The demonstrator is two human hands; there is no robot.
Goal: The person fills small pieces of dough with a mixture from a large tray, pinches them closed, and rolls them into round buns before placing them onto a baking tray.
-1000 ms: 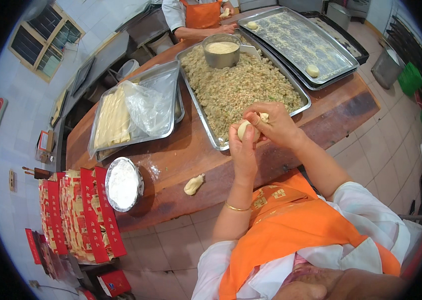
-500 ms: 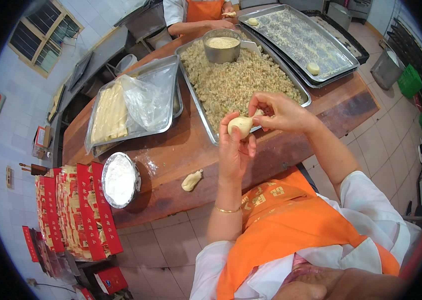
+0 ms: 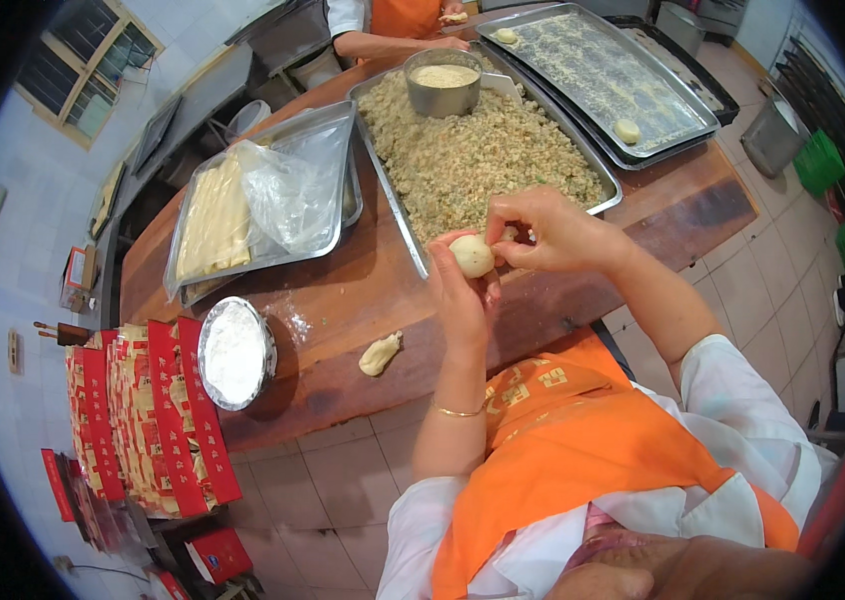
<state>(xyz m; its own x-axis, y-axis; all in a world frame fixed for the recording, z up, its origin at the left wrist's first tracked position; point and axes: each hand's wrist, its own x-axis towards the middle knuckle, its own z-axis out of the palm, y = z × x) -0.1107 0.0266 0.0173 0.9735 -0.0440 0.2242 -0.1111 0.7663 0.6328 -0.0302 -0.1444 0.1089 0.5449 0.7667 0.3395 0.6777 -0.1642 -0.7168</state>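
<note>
A round, pale dough ball (image 3: 472, 256) sits in my left hand (image 3: 465, 298), whose fingers curl round it above the table's near edge. My right hand (image 3: 548, 235) is closed just right of the ball, fingertips pinched beside it. A small bit of dough (image 3: 510, 234) shows between those fingers; whether it still joins the ball is hard to tell. Just beyond both hands lies a metal tray (image 3: 395, 205) heaped with crumbly filling (image 3: 483, 150). One loose dough piece (image 3: 381, 354) rests on the wood, left of my left forearm.
A round tin (image 3: 443, 98) of pale grains stands in the filling. Dough strips (image 3: 215, 215) under plastic fill a tray at left, near a bowl of white flour (image 3: 235, 355). Far right, a baking tray (image 3: 593, 75) carries dough rounds. A co-worker's forearm (image 3: 393, 46) rests across the table.
The stretched neck of dough between my hands no longer shows, and the ball looks rounder. My left hand has turned and shifted slightly left. My right hand has also moved slightly left.
</note>
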